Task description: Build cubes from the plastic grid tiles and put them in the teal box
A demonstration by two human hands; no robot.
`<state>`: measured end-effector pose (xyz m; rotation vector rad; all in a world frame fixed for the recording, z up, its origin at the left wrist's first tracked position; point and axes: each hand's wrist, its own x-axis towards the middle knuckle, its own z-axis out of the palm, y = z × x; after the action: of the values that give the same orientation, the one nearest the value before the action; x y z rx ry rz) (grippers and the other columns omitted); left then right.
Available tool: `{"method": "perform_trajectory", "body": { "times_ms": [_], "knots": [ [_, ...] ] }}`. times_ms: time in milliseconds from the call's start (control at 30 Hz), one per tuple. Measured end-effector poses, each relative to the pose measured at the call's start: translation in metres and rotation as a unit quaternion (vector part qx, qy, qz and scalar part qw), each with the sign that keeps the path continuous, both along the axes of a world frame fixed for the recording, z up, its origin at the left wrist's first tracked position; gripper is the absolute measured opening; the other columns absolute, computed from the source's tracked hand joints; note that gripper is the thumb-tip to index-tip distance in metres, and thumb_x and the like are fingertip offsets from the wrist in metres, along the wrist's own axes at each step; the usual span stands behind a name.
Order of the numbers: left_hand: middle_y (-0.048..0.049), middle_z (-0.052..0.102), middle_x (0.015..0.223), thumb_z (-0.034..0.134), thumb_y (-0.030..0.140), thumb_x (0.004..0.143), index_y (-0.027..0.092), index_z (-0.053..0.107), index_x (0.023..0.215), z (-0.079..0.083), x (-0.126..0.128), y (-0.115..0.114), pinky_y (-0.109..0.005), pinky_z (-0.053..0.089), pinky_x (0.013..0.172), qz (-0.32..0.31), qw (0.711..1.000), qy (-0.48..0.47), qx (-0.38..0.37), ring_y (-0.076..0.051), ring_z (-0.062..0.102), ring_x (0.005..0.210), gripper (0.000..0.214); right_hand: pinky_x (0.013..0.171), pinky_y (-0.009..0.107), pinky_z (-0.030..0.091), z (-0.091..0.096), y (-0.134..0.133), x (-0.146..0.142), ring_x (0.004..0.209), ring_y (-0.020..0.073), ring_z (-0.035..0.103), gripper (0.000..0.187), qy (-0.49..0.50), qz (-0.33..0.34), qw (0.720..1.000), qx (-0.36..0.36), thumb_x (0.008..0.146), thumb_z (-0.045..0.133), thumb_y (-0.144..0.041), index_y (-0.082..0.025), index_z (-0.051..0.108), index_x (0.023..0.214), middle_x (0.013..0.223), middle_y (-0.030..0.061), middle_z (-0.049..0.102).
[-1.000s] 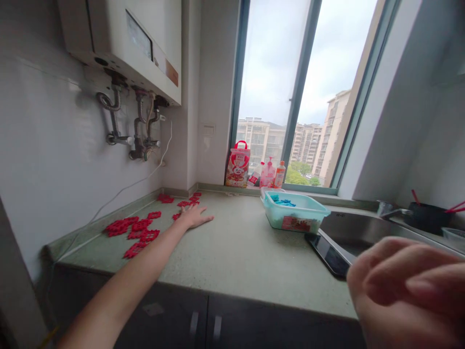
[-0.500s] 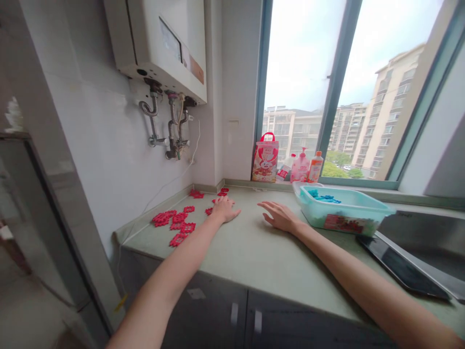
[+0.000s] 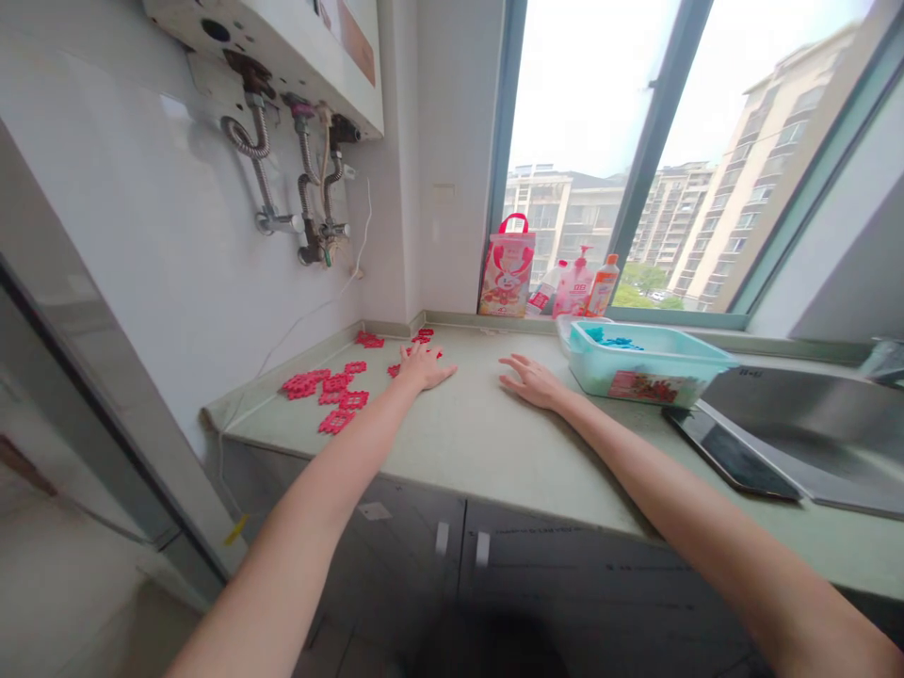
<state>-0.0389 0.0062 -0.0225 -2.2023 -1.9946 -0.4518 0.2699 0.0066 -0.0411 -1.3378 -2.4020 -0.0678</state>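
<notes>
My left hand (image 3: 425, 367) lies with fingers spread over a few red plastic pieces (image 3: 394, 370) on the pale green countertop (image 3: 466, 424); its palm partly covers them. To its left, more red interlocking pieces (image 3: 337, 384) form a loose group. One red piece (image 3: 369, 340) sits farther back by the wall. My right hand (image 3: 533, 381) rests low over the counter, fingers apart and holding nothing. Just right of it stands a light turquoise plastic bin (image 3: 636, 377) with blue pieces (image 3: 614, 341) inside.
A dark phone (image 3: 731, 454) lies between the bin and the steel sink (image 3: 840, 424). On the windowsill are a pink bag (image 3: 507, 273), a tilted bottle (image 3: 549, 287), a pump bottle (image 3: 575, 290) and an orange-capped bottle (image 3: 603, 285). A water heater (image 3: 282, 47) with pipes hangs at left.
The view has tipped downward, so everything sits higher in the picture. Both hands keep nearly the same places over the counter; the right hand's fingers look a little more spread.
</notes>
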Motion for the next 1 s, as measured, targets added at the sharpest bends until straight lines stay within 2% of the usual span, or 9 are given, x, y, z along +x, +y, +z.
{"method": "perform_trajectory", "body": {
  "times_ms": [267, 467, 733, 1000],
  "knots": [
    [-0.0186, 0.051, 0.159, 0.048, 0.081, 0.09, 0.024, 0.064, 0.142, 0.0001, -0.0006, 0.0001, -0.069, 0.017, 0.125, -0.003, 1.0, -0.001, 0.003, -0.042, 0.036, 0.152, 0.078, 0.126, 0.047, 0.035, -0.003, 0.0038, 0.0013, 0.155, 0.0298, 0.043, 0.061, -0.006, -0.003, 1.0, -0.008, 0.107, 0.048, -0.053, -0.022, 0.048, 0.16, 0.164, 0.0191, 0.046],
    [-0.0188, 0.053, 0.158, 0.045, 0.081, 0.091, 0.024, 0.063, 0.144, 0.0009, -0.0006, 0.0002, -0.068, 0.015, 0.126, 0.0, 1.0, -0.004, -0.01, -0.042, 0.035, 0.152, 0.08, 0.127, 0.047, 0.034, -0.0038, 0.0043, 0.0011, 0.156, 0.0302, 0.041, 0.062, 0.002, -0.005, 1.0, -0.019, 0.107, 0.049, -0.055, -0.023, 0.047, 0.16, 0.165, 0.0189, 0.046],
    [-0.0184, 0.058, 0.153, 0.048, 0.081, 0.089, 0.026, 0.066, 0.14, 0.0017, -0.001, 0.0012, -0.067, 0.022, 0.124, 0.003, 1.0, 0.001, 0.002, -0.039, 0.041, 0.149, 0.077, 0.126, 0.046, 0.035, -0.0012, 0.0015, -0.0015, 0.153, 0.0299, 0.046, 0.06, 0.007, -0.027, 0.999, -0.03, 0.107, 0.052, -0.054, -0.025, 0.049, 0.16, 0.165, 0.0177, 0.046],
    [-0.0182, 0.057, 0.154, 0.05, 0.08, 0.09, 0.027, 0.066, 0.141, 0.0012, -0.0005, 0.0019, -0.067, 0.021, 0.124, 0.01, 1.0, -0.002, 0.0, -0.039, 0.041, 0.15, 0.075, 0.126, 0.046, 0.035, 0.0029, -0.003, -0.0032, 0.153, 0.0309, 0.046, 0.063, -0.001, -0.034, 0.999, -0.043, 0.107, 0.051, -0.054, -0.023, 0.047, 0.162, 0.166, 0.0187, 0.045]
  ]
}}
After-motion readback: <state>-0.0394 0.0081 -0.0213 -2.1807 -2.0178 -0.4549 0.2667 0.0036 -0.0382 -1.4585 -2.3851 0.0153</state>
